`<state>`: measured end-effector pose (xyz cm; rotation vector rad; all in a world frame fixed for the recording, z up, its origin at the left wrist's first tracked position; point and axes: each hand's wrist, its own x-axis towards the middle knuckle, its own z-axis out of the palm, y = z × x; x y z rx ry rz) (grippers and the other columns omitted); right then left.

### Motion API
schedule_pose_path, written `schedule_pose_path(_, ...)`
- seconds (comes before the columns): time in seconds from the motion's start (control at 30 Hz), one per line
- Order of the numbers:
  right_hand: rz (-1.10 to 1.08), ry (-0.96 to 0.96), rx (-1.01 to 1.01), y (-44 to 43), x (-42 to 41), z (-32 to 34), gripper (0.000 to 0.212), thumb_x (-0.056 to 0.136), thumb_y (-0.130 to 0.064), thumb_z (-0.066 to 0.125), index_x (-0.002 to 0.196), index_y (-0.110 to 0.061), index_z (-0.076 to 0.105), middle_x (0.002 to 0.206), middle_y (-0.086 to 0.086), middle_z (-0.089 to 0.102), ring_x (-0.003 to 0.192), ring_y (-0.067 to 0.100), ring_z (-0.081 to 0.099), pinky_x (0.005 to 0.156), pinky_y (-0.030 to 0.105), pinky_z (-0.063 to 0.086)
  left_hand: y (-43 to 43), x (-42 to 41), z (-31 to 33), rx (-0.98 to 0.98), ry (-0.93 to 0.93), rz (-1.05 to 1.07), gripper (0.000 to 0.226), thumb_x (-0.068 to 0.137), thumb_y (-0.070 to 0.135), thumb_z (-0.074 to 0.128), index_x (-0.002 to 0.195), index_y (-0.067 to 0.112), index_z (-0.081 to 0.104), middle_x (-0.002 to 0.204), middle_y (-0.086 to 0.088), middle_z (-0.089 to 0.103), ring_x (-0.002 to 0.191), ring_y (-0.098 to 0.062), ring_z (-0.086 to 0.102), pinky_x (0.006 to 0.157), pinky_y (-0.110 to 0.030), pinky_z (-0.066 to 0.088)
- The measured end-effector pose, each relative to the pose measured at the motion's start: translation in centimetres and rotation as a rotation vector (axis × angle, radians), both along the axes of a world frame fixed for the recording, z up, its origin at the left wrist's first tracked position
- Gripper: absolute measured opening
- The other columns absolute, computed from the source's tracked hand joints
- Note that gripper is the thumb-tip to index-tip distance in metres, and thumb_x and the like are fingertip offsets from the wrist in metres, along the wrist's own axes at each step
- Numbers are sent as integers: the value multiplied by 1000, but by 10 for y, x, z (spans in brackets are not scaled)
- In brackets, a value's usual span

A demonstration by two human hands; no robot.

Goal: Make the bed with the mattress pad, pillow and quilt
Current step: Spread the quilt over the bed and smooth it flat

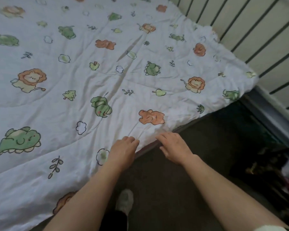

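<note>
A white quilt (93, 77) printed with lions, bears and green dinosaurs lies spread over the bed and fills most of the view. Its near edge hangs a little over the bed's side. My left hand (123, 150) pinches that near edge, and thin creases run up from its fingertips. My right hand (173, 147) sits just to the right at the same edge, fingers bent down over the hem where it meets the bed's side. No pillow or mattress pad shows.
A wall with dark vertical stripes (260, 30) runs along the bed's far right side. Dark floor (182, 189) lies below the bed edge, with my shoe (125, 201) on it. Dark clutter (274, 167) sits at the right.
</note>
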<state>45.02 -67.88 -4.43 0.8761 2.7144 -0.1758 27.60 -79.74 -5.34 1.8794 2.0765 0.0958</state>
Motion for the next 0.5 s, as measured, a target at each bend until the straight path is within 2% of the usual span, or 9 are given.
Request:
schedule_pose_path(0.13, -39, -20, 11, 64, 25, 6, 41, 89, -23, 57, 129, -20, 47, 131, 2, 51, 121, 23, 48, 104, 35, 35, 76, 21, -6, -24, -1, -39, 44, 93, 23, 52, 136, 21, 43, 136, -3, 49, 120, -23, 48, 95, -34, 46)
schedule_pose_path(0.27, -19, -82, -18, 128, 30, -3, 53, 88, -21, 59, 137, -20, 39, 138, 2, 44, 127, 24, 42, 104, 36, 33, 135, 37, -20, -57, -13, -24, 61, 89, 20, 59, 144, 20, 34, 142, -5, 43, 127, -26, 42, 99, -36, 42)
schedule_pose_path(0.4, 31, -122, -51, 162, 31, -17, 64, 84, -21, 65, 140, -24, 33, 143, 1, 38, 129, 23, 39, 105, 37, 32, 164, 46, -33, -141, 64, -27, 48, 85, 25, 64, 130, 19, 48, 129, -4, 51, 112, -27, 51, 91, -38, 46)
schedule_pose_path(0.5, 95, -106, -75, 180, 32, -34, 74, 77, -17, 70, 140, -25, 31, 145, 1, 32, 132, 23, 36, 106, 37, 30, 179, 53, -45, -238, 42, -6, 52, 82, 34, 67, 127, 18, 47, 139, -5, 41, 115, -28, 48, 92, -38, 43)
